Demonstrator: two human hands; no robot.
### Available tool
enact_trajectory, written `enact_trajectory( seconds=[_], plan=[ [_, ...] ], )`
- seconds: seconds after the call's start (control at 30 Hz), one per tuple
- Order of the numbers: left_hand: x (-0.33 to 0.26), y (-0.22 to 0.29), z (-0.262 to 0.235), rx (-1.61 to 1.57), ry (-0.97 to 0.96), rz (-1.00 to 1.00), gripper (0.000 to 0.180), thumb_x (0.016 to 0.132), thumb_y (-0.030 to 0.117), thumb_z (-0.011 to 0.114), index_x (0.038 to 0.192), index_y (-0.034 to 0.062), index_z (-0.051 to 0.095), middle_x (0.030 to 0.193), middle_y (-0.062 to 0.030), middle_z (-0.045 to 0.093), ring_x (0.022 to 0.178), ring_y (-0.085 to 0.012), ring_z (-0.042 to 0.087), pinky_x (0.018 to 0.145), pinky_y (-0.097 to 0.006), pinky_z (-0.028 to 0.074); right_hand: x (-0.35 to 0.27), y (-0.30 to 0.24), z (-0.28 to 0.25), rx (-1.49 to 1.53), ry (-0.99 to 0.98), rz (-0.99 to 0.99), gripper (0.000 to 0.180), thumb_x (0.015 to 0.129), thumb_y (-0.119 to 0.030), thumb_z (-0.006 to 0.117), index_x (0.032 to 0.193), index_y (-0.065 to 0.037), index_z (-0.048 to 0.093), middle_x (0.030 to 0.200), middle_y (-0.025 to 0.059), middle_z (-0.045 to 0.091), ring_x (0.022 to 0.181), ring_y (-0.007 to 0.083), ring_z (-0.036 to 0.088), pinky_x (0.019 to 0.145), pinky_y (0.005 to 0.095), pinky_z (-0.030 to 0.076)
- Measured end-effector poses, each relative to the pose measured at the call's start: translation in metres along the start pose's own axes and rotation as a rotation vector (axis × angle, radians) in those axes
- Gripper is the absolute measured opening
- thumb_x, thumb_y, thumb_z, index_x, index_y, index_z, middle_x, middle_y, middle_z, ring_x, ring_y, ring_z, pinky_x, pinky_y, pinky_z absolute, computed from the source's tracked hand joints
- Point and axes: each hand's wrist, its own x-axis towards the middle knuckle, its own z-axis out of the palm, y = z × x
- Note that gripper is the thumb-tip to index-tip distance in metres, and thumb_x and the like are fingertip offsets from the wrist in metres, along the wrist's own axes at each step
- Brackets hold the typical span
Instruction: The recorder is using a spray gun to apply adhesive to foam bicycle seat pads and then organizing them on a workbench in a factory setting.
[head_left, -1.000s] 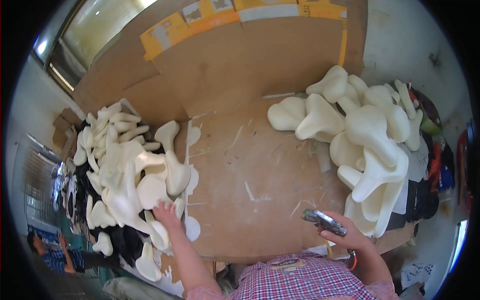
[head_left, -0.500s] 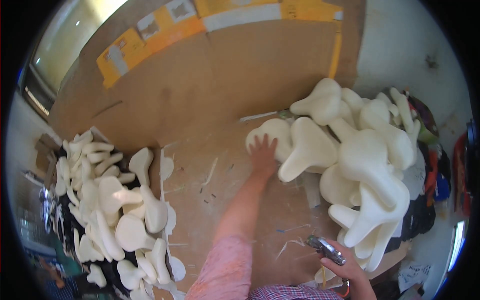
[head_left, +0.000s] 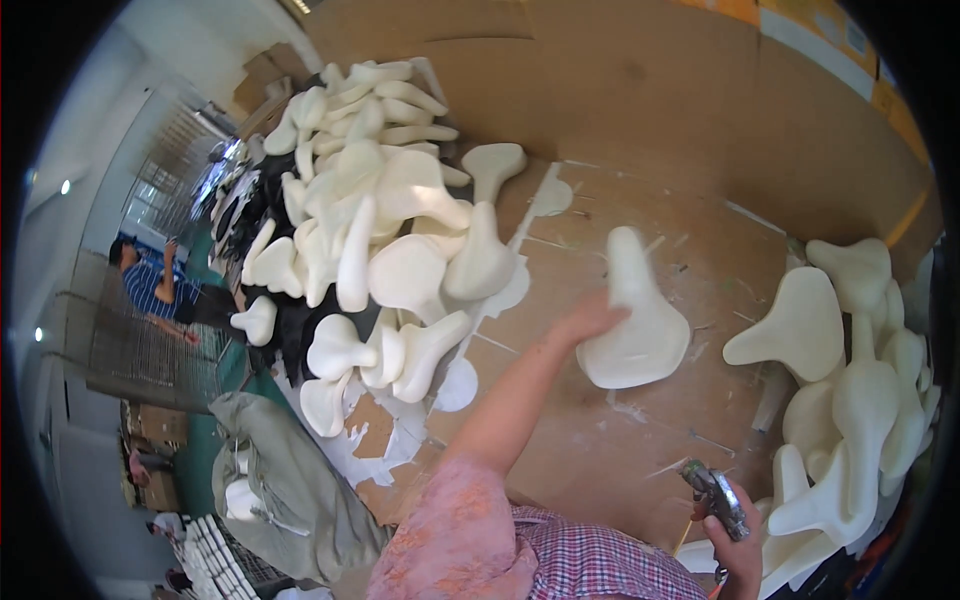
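A cream foam saddle pad (head_left: pixel 640 335) lies over the brown work surface in front of me, narrow end pointing away. My left hand (head_left: pixel 603 316) grips its left edge; the fingers are partly blurred and partly hidden by the foam. At the lower right my right hand (head_left: pixel 738 530) is closed around a metal spray gun (head_left: pixel 715 495), whose nozzle end points up and left. A thin yellowish hose hangs below the gun.
Similar saddle pads (head_left: pixel 410 190) are heaped on the left, and another pile (head_left: pixel 865 400) stands on the right. Tall cardboard (head_left: pixel 640 110) walls the back. A grey-green sack (head_left: pixel 290 480) sits at lower left. Farther left stands a person in a striped shirt (head_left: pixel 165 290).
My view has turned left. A saddle pad from the right pile's edge is now mid-surface, turned narrow end away, with my left hand on it. My right hand still holds the spray gun.
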Motion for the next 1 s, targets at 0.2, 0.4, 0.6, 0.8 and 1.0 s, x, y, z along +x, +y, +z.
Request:
enact_trajectory(
  seconds=[0.2, 0.4, 0.6, 0.8, 1.0],
  plan=[
    [-0.083, -0.067, 0.008, -0.216, 0.069, -0.122, 0.074, 0.072, 0.006, 0.062, 0.140, 0.0076, 0.033, 0.119, -0.0104, 0.056, 0.097, -0.0199, 0.059, 0.061, -0.030, 0.053, -0.026, -0.028, 0.006, -0.101, -0.036, -0.154, 0.055, 0.079, -0.009, 0.070, 0.129, 0.000, 0.049, 0.095, 0.0084, 0.064, 0.085, 0.0152, 0.062, 0.078, 0.0296, 0.051],
    [-0.109, -0.017, -0.013, -0.228, 0.081, -0.161, 0.064, 0.073, 0.002, 0.061, 0.134, 0.0069, 0.042, 0.110, -0.0066, 0.060, 0.089, -0.0165, 0.061, 0.059, -0.029, 0.052, -0.059, -0.070, 0.005, -0.369, -0.038, -0.088, 0.052, 0.077, 0.000, 0.071, 0.125, -0.005, 0.054, 0.095, 0.0078, 0.065, 0.083, 0.0151, 0.062, 0.074, 0.0295, 0.050],
    [-0.100, -0.045, -0.003, -0.197, -0.082, -0.318, 0.064, 0.070, 0.002, 0.061, 0.132, 0.0085, 0.045, 0.106, -0.0083, 0.062, 0.084, -0.0207, 0.062, 0.056, -0.032, 0.052, -0.083, -0.079, 0.016, -0.144, 0.100, -0.289, 0.048, 0.076, 0.001, 0.070, 0.122, -0.003, 0.056, 0.090, 0.0063, 0.065, 0.079, 0.0143, 0.062, 0.072, 0.0284, 0.049],
    [-0.149, -0.066, -0.042, -0.311, 0.091, -0.384, 0.065, 0.070, 0.004, 0.062, 0.133, 0.0098, 0.045, 0.108, -0.0076, 0.062, 0.088, -0.0216, 0.062, 0.057, -0.033, 0.053, -0.056, -0.048, 0.022, -0.097, -0.001, -0.160, 0.052, 0.077, -0.005, 0.072, 0.125, -0.002, 0.053, 0.088, 0.0043, 0.064, 0.082, 0.0127, 0.062, 0.073, 0.0285, 0.051],
    [-0.225, -0.071, -0.091, -0.443, 0.270, -0.434, 0.071, 0.070, 0.007, 0.065, 0.137, 0.0104, 0.041, 0.112, -0.0075, 0.061, 0.089, -0.0216, 0.062, 0.056, -0.032, 0.054, -0.024, -0.011, 0.036, -0.008, -0.043, -0.169, 0.063, 0.080, -0.026, 0.071, 0.131, 0.002, 0.047, 0.088, 0.0085, 0.064, 0.079, 0.0160, 0.063, 0.075, 0.0315, 0.052]
  ],
)
